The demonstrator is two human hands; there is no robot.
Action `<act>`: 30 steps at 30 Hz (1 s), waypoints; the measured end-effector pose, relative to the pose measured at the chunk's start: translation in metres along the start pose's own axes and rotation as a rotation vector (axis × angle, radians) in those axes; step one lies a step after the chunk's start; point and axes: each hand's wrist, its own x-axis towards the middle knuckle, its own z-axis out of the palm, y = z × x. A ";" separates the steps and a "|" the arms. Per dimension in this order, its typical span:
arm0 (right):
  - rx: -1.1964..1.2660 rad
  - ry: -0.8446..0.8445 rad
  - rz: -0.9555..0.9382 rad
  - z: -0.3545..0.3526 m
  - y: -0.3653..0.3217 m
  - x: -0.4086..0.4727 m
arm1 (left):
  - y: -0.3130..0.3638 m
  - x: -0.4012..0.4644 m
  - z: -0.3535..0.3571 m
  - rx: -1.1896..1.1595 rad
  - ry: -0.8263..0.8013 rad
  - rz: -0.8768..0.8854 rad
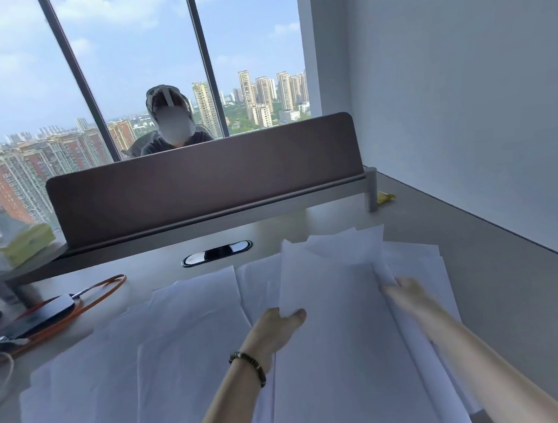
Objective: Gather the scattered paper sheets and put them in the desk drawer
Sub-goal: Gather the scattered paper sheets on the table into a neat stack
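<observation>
Both hands hold one white paper sheet (332, 309) that lies over the others near the right edge of the pale grey desk (506, 290). The left hand (279, 325), with a dark beaded bracelet (249, 366) on its wrist, pinches the sheet's left edge, thumb on top and fingers beneath. The right hand (404, 289) is at the sheet's right edge; its fingers seem closed on the paper, though blur leaves the exact hold unclear.

The held sheet's long axis runs from the near edge of the desk toward the far edge, leaning slightly right, and its far short edge points at the brown fabric divider panel (205, 181). More scattered white sheets (168, 347) spread from the middle of the desk toward its left and near edges, at mixed angles and overlapping. No drawer is in view.

To do this step well, I would judge it best to keep both grips on opposite long edges so the thin sheet does not sag or crease, then lay it squarely on a neighbour with the long axes matched and slide the rest under it in turn. Tapping the stack on the desk would even the edges.

A black phone (44, 313) with an orange lanyard (103, 291) lies near the left edge.
</observation>
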 end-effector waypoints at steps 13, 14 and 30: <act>0.089 -0.058 -0.053 -0.005 0.001 -0.011 | -0.001 0.005 0.037 0.557 0.006 0.043; 0.099 -0.066 -0.059 -0.006 0.001 -0.012 | 0.004 0.001 0.041 0.520 0.000 0.071; -0.039 -0.015 -0.111 -0.001 -0.010 -0.026 | 0.010 0.002 0.036 0.494 -0.046 0.116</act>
